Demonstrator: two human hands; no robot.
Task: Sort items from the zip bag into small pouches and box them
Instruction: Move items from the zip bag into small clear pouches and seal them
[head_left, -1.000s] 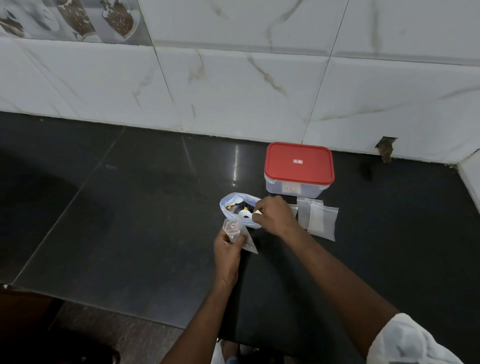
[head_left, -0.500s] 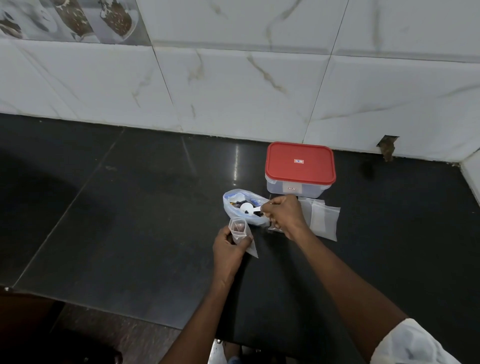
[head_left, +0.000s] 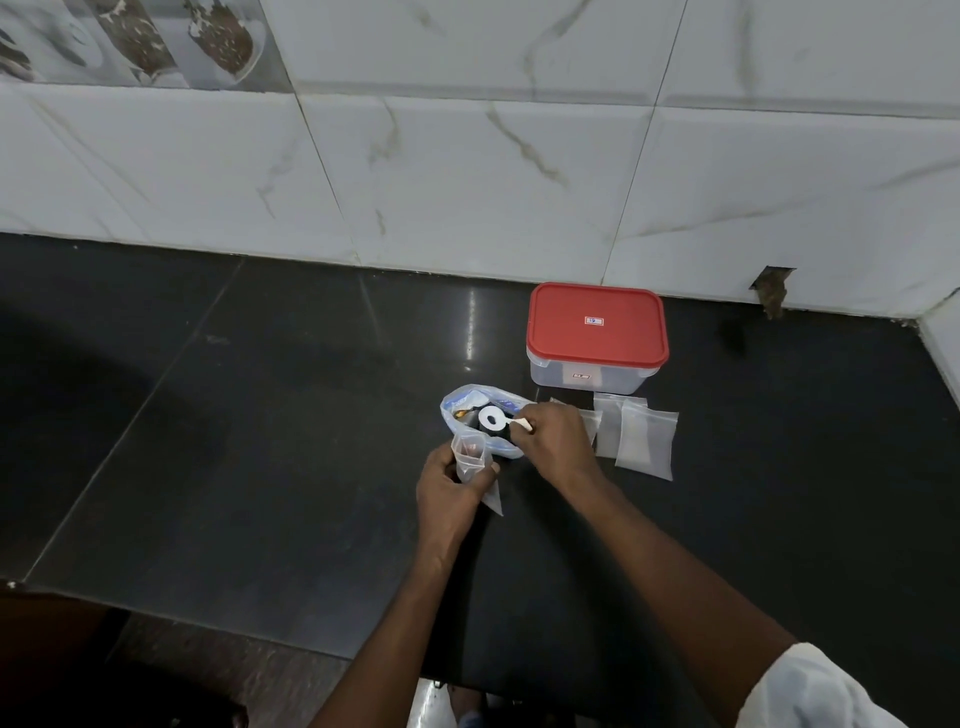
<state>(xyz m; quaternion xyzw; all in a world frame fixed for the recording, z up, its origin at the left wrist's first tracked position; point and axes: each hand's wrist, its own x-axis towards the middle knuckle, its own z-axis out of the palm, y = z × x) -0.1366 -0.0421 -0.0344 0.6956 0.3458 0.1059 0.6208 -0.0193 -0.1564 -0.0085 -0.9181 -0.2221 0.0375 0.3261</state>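
An open clear zip bag (head_left: 457, 410) lies on the black counter, with a white tape roll (head_left: 491, 418) and dark small items inside. My left hand (head_left: 449, 493) grips a small clear pouch (head_left: 470, 457) upright, mouth open, with a small reddish item in it. My right hand (head_left: 553, 439) is at the zip bag's mouth and pinches a small pale item (head_left: 522, 425) beside the tape roll. A clear box with a red lid (head_left: 597, 325) stands shut behind the bag.
Several empty small pouches (head_left: 641, 441) lie flat to the right of the zip bag, in front of the box. A white marble-tiled wall (head_left: 467, 171) runs along the back of the counter (head_left: 260, 441). The counter's front edge is near me.
My right hand has shifted a little right and back from the small pouch to the zip bag's mouth. The tape roll inside now shows fully. My left hand keeps holding the small pouch.
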